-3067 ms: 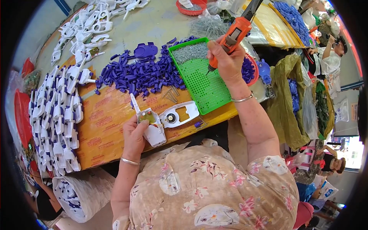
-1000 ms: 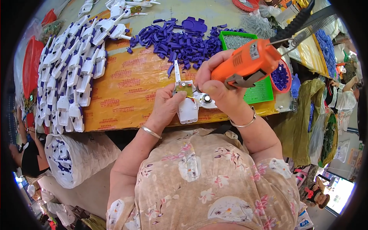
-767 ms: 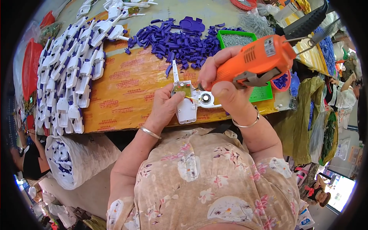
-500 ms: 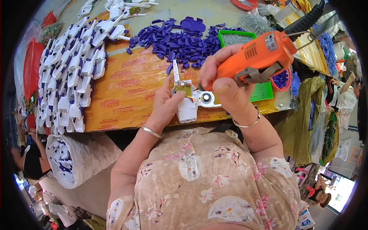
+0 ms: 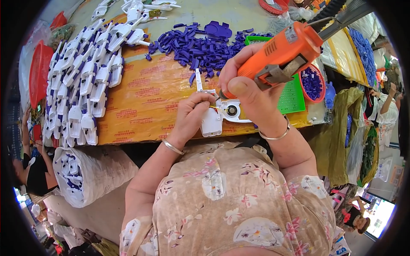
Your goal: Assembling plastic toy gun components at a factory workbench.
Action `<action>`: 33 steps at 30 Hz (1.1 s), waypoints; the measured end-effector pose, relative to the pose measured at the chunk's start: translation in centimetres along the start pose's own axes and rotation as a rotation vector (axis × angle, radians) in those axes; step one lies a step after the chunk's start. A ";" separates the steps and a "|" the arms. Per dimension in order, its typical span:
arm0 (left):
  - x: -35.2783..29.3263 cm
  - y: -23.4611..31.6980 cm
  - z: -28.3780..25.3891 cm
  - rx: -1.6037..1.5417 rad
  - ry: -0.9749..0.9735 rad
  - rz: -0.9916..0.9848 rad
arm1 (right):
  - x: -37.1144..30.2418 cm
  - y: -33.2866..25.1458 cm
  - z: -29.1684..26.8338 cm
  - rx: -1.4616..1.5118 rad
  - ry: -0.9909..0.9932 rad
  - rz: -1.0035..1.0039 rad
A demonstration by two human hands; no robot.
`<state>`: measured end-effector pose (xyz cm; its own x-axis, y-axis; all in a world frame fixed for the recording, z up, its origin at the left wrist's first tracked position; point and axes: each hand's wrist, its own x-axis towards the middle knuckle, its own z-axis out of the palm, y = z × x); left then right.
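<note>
My right hand (image 5: 253,81) is wrapped round an orange electric screwdriver (image 5: 275,57), its tip slanting down toward a white plastic housing (image 5: 211,122). The housing lies open on the table near its front edge, with a thin arm pointing away from me. A round speaker-like part (image 5: 232,111) with thin wires sits in its right-hand side. My left hand (image 5: 192,115) is closed over the housing's left side, its curled fingers beside the screwdriver tip. These fingers cover the circuit board, and whether they also pinch something small cannot be made out.
Purple plastic parts (image 5: 200,47) lie heaped beyond the housing. White-and-purple assemblies (image 5: 81,77) are piled at the left. A green tray (image 5: 292,100) and a red basket of purple pieces (image 5: 313,83) stand at the right. A white sack (image 5: 92,175) leans below the table's left front edge.
My left fingers have moved from pressing on the circuit board to curling over it by the screwdriver tip. The screwdriver has shifted slightly left and toward the housing's upper part.
</note>
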<state>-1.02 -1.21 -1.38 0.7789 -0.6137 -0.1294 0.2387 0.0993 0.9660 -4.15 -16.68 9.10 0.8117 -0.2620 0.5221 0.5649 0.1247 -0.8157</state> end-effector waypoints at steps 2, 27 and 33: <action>0.0 0.0 0.0 -0.044 -0.005 -0.016 | -0.1 0.0 0.0 -0.004 -0.016 0.032; 0.0 0.0 0.5 0.073 0.019 0.124 | -0.4 0.6 -0.3 -0.027 -0.022 0.006; 0.0 -0.1 0.5 0.045 0.007 0.086 | -0.6 0.8 -0.3 0.002 0.000 -0.009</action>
<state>-1.33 -1.62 -1.33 0.7996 -0.5986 -0.0474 0.1448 0.1156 0.9827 -4.25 -16.68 8.10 0.8063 -0.2634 0.5296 0.5728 0.1240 -0.8103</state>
